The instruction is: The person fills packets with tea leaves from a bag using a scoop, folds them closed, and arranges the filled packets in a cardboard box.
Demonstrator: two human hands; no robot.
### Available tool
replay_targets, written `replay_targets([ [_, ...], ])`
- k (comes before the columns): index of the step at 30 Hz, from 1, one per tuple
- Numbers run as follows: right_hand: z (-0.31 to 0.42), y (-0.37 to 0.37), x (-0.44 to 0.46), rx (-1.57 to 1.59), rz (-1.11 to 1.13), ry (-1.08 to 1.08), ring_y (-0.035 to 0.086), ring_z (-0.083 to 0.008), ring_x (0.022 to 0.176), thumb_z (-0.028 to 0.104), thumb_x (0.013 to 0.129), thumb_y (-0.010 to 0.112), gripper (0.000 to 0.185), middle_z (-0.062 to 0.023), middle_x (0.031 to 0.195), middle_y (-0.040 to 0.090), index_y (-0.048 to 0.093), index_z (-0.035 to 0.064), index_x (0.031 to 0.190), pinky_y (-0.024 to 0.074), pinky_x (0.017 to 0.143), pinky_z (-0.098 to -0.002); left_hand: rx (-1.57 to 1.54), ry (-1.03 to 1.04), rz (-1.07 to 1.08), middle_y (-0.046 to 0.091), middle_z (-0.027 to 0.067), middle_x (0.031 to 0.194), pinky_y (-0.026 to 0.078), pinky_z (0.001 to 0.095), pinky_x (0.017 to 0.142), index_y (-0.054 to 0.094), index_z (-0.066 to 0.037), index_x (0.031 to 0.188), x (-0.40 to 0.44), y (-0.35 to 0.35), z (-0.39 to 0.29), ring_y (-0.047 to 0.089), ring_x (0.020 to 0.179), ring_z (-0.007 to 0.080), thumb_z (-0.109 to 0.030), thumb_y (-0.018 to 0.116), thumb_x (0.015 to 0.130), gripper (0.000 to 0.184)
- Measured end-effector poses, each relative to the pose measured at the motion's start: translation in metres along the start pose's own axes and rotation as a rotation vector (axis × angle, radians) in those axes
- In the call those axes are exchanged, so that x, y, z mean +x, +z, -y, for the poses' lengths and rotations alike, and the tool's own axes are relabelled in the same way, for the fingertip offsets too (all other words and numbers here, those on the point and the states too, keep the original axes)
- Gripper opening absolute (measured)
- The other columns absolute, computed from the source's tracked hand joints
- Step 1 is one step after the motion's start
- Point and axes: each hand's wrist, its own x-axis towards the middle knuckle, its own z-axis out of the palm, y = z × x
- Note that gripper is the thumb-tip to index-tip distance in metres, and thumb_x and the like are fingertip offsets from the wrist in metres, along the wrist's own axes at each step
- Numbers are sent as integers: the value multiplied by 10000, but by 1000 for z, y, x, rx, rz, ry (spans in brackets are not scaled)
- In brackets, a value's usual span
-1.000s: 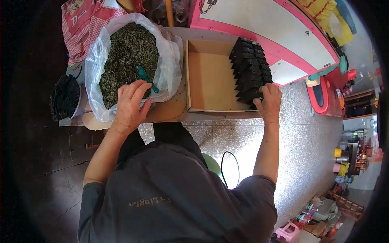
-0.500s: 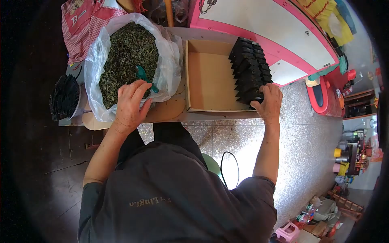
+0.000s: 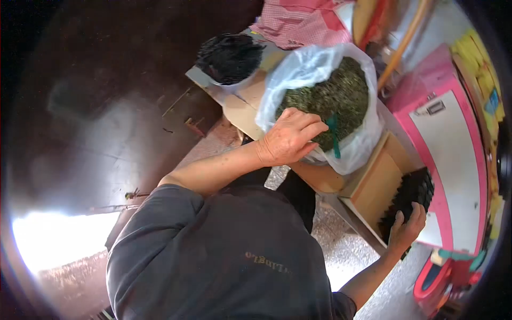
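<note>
A clear plastic bag [image 3: 276,88] holds a heap of dark green dried leaf bits [image 3: 349,88]. On the heap lies a green plastic scoop [image 3: 335,140]. My left hand [image 3: 290,137] hovers over the bag's near edge, fingers bent and thumb apart, its fingertips close to the scoop; I see nothing held. To the right, a shallow cardboard box [image 3: 368,184] has rows of small black packets [image 3: 416,189] along its far-right side. My right hand [image 3: 408,229] rests at the near end of these packets, thumb and fingers apart; its palm side is hidden.
A white tub with a stack of black sheet-like pieces [image 3: 230,58] stands left of the bag. Red checked cloth [image 3: 304,24] lies behind it. A pink and white cabinet [image 3: 450,154] stands close beyond the box. A red object [image 3: 442,282] is on the floor at lower right.
My view has swung left and tilted, so bag and box appear further right. My left hand stays near the scoop, my right at the packets. The scoop remains on the leaf heap.
</note>
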Motion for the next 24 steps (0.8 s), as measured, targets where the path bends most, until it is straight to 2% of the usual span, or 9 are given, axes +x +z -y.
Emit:
replay_targets([
  [7,83,47,35,218,-26,-330,572,-381,1073,13,761,650,411,-194,1129,602,578,8,1165,452,918,-432,311,-251,-128,611,103,1119,416,417,893,583,-97,1199,-48,-57,58,574,1046,298,-122,756,725,505],
  [8,102,48,39,224,-28,-340,572,-381,1073,13,761,650,411,-194,1129,602,578,8,1165,452,918,-432,341,-273,-154,615,103,1108,417,418,892,585,-96,1195,-57,-65,68,574,1044,299,-120,751,728,496],
  [10,144,47,42,432,135,-246,581,-378,1026,-1,748,646,382,-194,1099,599,584,9,1125,470,871,-426,434,-334,-214,621,103,1066,421,423,881,596,-92,1155,-70,-83,84,578,1021,302,-129,720,751,424],
  [11,158,48,43,435,135,-255,581,-378,1026,-1,748,646,382,-194,1099,599,584,9,1125,470,871,-426,481,-345,-243,617,104,1046,420,428,877,592,-93,1147,-76,-93,92,578,1011,302,-139,699,762,402],
  [12,172,52,42,507,133,-277,586,-379,995,-3,744,649,367,-192,1070,601,590,12,1106,477,848,-421,511,-445,-277,627,106,1028,425,422,866,605,-92,1121,-82,-102,97,587,1013,300,-131,688,768,365],
  [15,200,67,38,610,115,-351,596,-379,944,-8,738,654,335,-183,1023,610,602,18,1068,488,812,-414,460,-576,-421,628,102,1031,431,419,847,611,-90,1092,-101,-121,135,591,994,306,-131,687,779,325],
  [16,207,70,37,640,99,-398,601,-379,924,-11,737,655,319,-176,1003,615,608,20,1050,493,798,-412,463,-580,-425,628,102,1031,431,419,847,611,-90,1092,-104,-125,143,591,994,306,-131,687,779,325],
  [18,220,72,33,680,113,-380,612,-372,898,-26,735,655,281,-166,980,624,623,23,1010,497,788,-414,598,-632,-382,624,107,981,455,390,812,611,-100,1118,-106,-132,154,614,880,275,-118,699,795,335],
  [24,225,77,23,726,182,-380,622,-346,861,-27,722,662,239,-138,946,631,635,29,953,501,756,-398,703,-574,-242,601,84,1045,435,412,851,601,-129,1119,-103,-127,165,575,991,293,-132,680,805,324],
])
